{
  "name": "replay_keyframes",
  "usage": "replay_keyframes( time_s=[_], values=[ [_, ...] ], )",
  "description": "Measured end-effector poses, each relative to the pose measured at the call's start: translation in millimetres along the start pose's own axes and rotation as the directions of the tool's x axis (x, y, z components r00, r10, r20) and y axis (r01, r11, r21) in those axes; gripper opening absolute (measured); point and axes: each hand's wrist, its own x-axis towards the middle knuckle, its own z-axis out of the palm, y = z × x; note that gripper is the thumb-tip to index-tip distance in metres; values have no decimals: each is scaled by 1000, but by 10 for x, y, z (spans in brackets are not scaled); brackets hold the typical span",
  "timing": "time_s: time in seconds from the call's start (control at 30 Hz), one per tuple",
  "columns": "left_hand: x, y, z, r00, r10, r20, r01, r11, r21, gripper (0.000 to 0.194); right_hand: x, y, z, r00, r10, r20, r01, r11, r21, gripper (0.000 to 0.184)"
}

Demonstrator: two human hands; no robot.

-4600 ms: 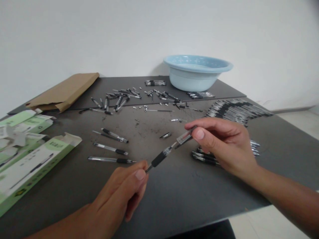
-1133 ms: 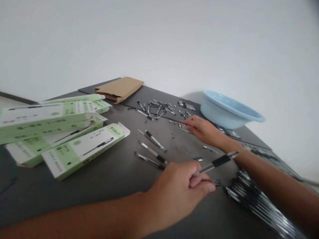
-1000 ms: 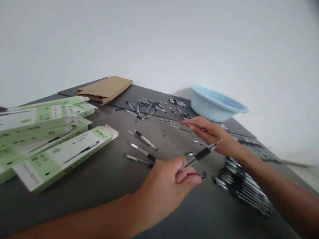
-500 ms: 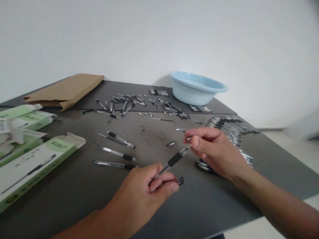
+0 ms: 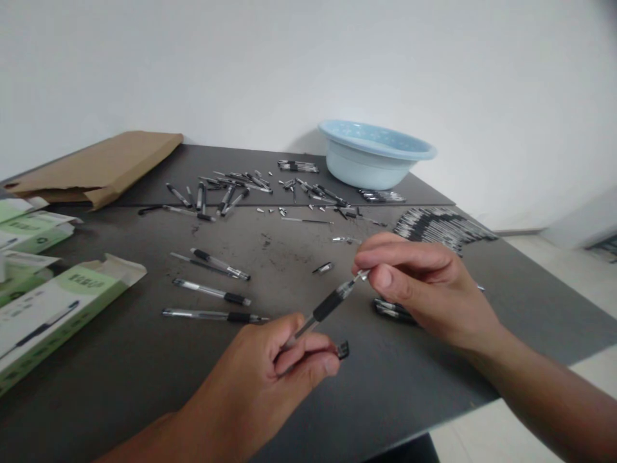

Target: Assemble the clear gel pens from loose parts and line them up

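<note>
My left hand [image 5: 289, 360] is closed around the clear barrel of a gel pen [image 5: 330, 305] with a black rubber grip, which slants up to the right. A dark pen cap [image 5: 342, 350] pokes out from between the fingers of that hand. Thumb and fingertips of my right hand [image 5: 409, 276] pinch a small silver pen tip [image 5: 362, 274] at the pen's front end. Below the right hand lie dark caps or pens [image 5: 390, 310], partly covered by it. A loose cap [image 5: 322, 267] rests on the table just beyond the pen.
Uncapped pens [image 5: 212, 291] lie left of centre on the dark table [image 5: 308, 411]. Farther back are scattered pen parts [image 5: 236, 186], a blue basin [image 5: 376, 161] and a fanned row of pens [image 5: 434, 225]. Green-white boxes [image 5: 72, 308] and a brown paper bag [image 5: 96, 167] occupy the left.
The silver tip in my right fingers is now at the pen's front end, over the thin refill point that showed before. The view has shifted slightly; my left hand keeps its hold.
</note>
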Motion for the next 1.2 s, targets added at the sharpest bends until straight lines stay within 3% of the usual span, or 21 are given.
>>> replay_keyframes(
  time_s=[0.3, 0.5, 0.77, 0.87, 0.97, 1.07, 1.2],
  values=[
    [4, 3, 4, 998, 65, -13, -64, 998, 24, 20, 4, -51, 42, 999, 0, -35, -4, 993, -116, 22],
    [16, 30, -4, 997, 81, 6, -81, 997, -14, 36, -24, -30, 83, 992, 40, -118, -55, 990, -132, 30],
    [19, 10, -9, 998, 37, 40, -40, 997, 70, 23, -7, 7, 196, 986, 52, -158, -59, 997, -41, 12],
    [14, 36, 4, 998, 16, 62, -17, 1000, 6, 23, -4, 45, 211, 993, 22, -113, -17, 999, 50, 24],
    [0, 71, 32, 998, 14, 61, -5, 988, -157, 17, -5, 32, 210, 1000, -14, 5, 14, 997, 71, 45],
    [-22, 84, 53, 998, 25, 63, -8, 968, -252, 17, 1, -1, 241, 999, 14, 43, -15, 999, 32, 31],
    [-38, 81, 54, 997, 12, 73, 8, 965, -261, 18, 29, 56, 303, 997, 28, -70, -23, 997, 76, 10]
  ],
)
